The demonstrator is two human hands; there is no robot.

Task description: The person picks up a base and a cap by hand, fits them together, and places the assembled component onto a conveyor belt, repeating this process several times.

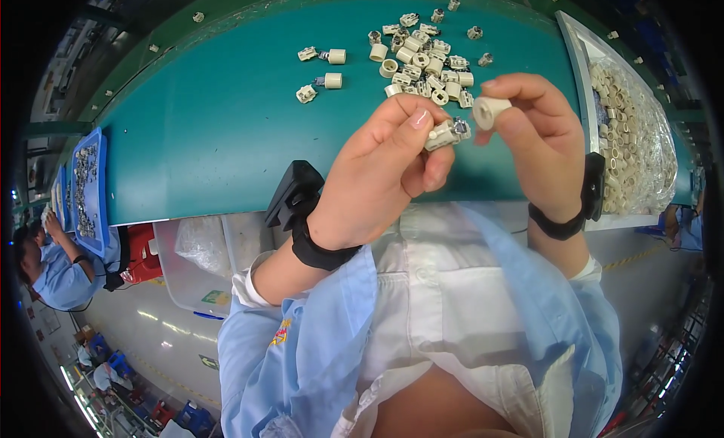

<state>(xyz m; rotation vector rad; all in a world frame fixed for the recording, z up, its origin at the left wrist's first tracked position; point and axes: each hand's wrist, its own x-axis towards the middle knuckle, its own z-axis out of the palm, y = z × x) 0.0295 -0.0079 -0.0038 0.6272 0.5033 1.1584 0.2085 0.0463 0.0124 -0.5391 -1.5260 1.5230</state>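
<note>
One cream plastic block [442, 138] is pinched in the curled left hand [377, 151], one round cream plastic cap [493, 108] in the bent right hand [549, 148], both near the heap of small cream plastic parts [421, 59].

You have two hands [369, 163] [549, 148], one held core [443, 136], one held cap [492, 112]. Two more caps [333, 81] lie left of one pile [420, 59].

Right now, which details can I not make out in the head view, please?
In the head view:
Cream part: one end is hidden by the left hand.
Cream cap: its far side is hidden by the right hand.
Pile: its bottom is covered by upper pieces.
Small pieces in the blue tray: too small to identify.
Far-right co-worker: cut off by the lens rim.
</note>
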